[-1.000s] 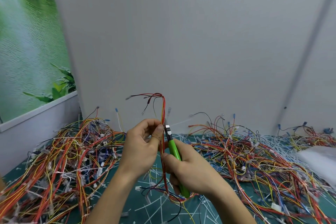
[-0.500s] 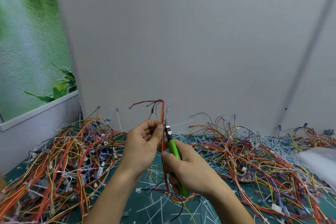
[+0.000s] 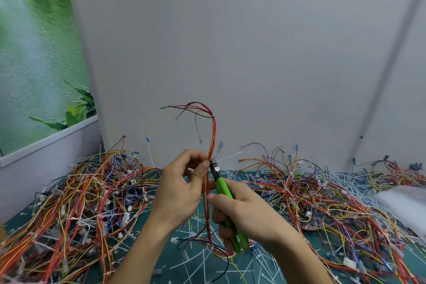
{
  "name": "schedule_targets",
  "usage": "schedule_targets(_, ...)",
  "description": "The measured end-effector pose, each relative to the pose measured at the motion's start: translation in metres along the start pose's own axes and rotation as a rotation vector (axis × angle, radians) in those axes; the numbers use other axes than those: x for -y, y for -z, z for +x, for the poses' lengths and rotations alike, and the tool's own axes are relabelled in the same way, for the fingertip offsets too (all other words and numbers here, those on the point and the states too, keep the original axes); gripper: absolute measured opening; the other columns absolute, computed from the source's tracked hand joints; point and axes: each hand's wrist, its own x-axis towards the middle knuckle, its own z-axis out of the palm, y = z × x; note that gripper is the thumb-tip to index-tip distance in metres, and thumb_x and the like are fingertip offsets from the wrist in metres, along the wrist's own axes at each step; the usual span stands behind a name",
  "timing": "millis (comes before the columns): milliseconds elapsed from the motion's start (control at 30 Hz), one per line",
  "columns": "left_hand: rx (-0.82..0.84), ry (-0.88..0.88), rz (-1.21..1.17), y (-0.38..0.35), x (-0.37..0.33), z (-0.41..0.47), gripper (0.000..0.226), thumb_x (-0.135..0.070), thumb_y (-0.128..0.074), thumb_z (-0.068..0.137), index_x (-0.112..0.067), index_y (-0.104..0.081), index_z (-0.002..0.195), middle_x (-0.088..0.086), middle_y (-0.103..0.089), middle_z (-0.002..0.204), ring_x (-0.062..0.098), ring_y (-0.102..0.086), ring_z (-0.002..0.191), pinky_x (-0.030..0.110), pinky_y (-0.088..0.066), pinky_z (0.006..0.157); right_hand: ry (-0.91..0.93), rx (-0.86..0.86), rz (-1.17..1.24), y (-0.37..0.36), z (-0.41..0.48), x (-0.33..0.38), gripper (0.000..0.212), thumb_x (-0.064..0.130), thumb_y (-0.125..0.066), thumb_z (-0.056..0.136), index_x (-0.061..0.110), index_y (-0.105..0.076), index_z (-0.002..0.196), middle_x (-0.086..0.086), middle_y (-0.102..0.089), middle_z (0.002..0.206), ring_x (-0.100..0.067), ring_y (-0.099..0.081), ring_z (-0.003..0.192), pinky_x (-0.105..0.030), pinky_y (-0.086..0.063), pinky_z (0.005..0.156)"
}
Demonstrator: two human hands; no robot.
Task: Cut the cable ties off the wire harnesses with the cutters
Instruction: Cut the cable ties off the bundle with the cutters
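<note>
My left hand (image 3: 182,187) pinches an upright wire harness (image 3: 212,138) of red, yellow and black wires between thumb and fingers. The harness rises above the hand and its loose ends fan out to the left. My right hand (image 3: 244,212) grips green-handled cutters (image 3: 223,188), whose dark jaws touch the harness right beside my left thumb. A cable tie at the jaws is too small to make out. Below the hands the harness hangs down to the green mat (image 3: 175,258).
A big heap of tangled harnesses (image 3: 76,200) lies at the left, another heap (image 3: 322,198) at the right. Cut white ties (image 3: 202,260) litter the mat in front. A white bag (image 3: 405,205) sits at far right. A grey wall stands close behind.
The harness top has risen and spread a little. The cutters' jaws have closed in on the wires next to my left thumb. Both hands keep their grips.
</note>
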Motion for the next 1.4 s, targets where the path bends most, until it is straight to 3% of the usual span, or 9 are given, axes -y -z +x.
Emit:
schedule_targets(100,0.004,-0.023,0.035,0.0001,0.0,-0.0013,0.007,-0.04,-0.06,0.092,-0.034,-0.063,0.094,-0.016,-0.067,0.086,0.012,-0.065,0.079,0.019,-0.053,0.067,-0.021,0.039,0.061,-0.0011,-0.0026,0.0061,0.014,0.016,-0.052,0.106,0.002,-0.049,0.105,0.0,-0.045,0.064,-0.017,-0.043,0.048,-0.029,-0.046,0.045)
schedule_targets(267,0.033,-0.075,0.037,0.0023,0.0033,0.0004,0.002,-0.036,-0.062,0.094,-0.036,-0.063,0.094,-0.016,-0.066,0.087,0.008,-0.062,0.08,0.013,-0.049,0.068,-0.063,0.112,0.144,-0.0009,-0.006,0.011,0.024,0.021,-0.056,0.106,-0.001,-0.049,0.112,0.002,-0.053,0.066,-0.022,-0.053,0.053,-0.038,-0.052,0.055)
schedule_targets(400,0.061,-0.093,0.042,0.0047,0.0058,0.0011,0.002,-0.037,-0.062,0.095,-0.038,-0.063,0.096,-0.015,-0.066,0.088,0.01,-0.062,0.082,0.013,-0.05,0.069,-0.073,0.106,0.16,-0.0009,-0.006,0.0117,0.037,0.026,-0.061,0.098,-0.003,-0.046,0.117,0.0,-0.052,0.066,-0.023,-0.052,0.052,-0.036,-0.052,0.052)
schedule_targets(633,0.041,-0.082,0.002,0.0017,0.0056,0.0008,0.002,-0.033,-0.063,0.094,-0.035,-0.065,0.093,-0.014,-0.066,0.085,0.009,-0.061,0.078,0.011,-0.051,0.064,-0.052,0.069,0.109,0.0012,-0.0048,0.0092,0.026,0.012,-0.048,0.106,-0.006,-0.046,0.124,0.005,-0.046,0.059,-0.018,-0.045,0.047,-0.03,-0.048,0.045)
schedule_targets(800,0.032,-0.072,0.049,0.0016,0.0075,0.0009,0.005,-0.041,-0.061,0.092,-0.039,-0.063,0.096,-0.016,-0.067,0.088,0.008,-0.061,0.08,0.015,-0.05,0.067,-0.083,0.1,0.181,-0.0005,-0.0042,0.0096,0.024,0.016,-0.053,0.105,-0.005,-0.046,0.114,-0.001,-0.048,0.064,-0.021,-0.048,0.047,-0.033,-0.051,0.048)
schedule_targets(1000,0.04,-0.062,0.051,0.0009,0.0098,0.0008,0.008,-0.044,-0.061,0.091,-0.042,-0.064,0.098,-0.017,-0.069,0.091,0.01,-0.064,0.084,0.022,-0.053,0.072,-0.106,0.162,0.235,-0.002,-0.0052,0.0112,0.024,0.032,-0.063,0.098,0.012,-0.051,0.101,-0.003,-0.053,0.073,-0.024,-0.056,0.057,-0.041,-0.059,0.058)
schedule_targets(1100,0.052,-0.066,0.049,0.0021,0.0095,0.0007,0.006,-0.042,-0.061,0.091,-0.042,-0.064,0.097,-0.018,-0.069,0.09,0.009,-0.064,0.084,0.02,-0.053,0.071,-0.11,0.163,0.248,-0.0007,-0.0059,0.0105,0.02,0.029,-0.059,0.105,0.011,-0.051,0.102,-0.004,-0.055,0.074,-0.024,-0.057,0.056,-0.039,-0.059,0.055)
schedule_targets(1267,0.086,-0.088,0.075,0.0071,0.0079,0.0022,0.005,-0.039,-0.063,0.092,-0.042,-0.064,0.096,-0.02,-0.068,0.09,0.007,-0.062,0.084,0.012,-0.048,0.069,-0.125,0.123,0.232,0.0023,-0.0055,0.008,0.035,0.028,-0.056,0.107,-0.003,-0.044,0.118,-0.002,-0.052,0.066,-0.021,-0.05,0.049,-0.032,-0.052,0.046)
schedule_targets(1400,0.094,-0.116,0.13,0.0091,0.0081,0.0025,0.003,-0.039,-0.062,0.092,-0.042,-0.064,0.093,-0.023,-0.067,0.091,0.006,-0.062,0.086,0.016,-0.049,0.072,-0.142,0.124,0.242,0.0038,-0.0055,0.0074,0.021,0.023,-0.055,0.106,0.004,-0.05,0.111,-0.002,-0.053,0.063,-0.021,-0.048,0.046,-0.029,-0.048,0.043)
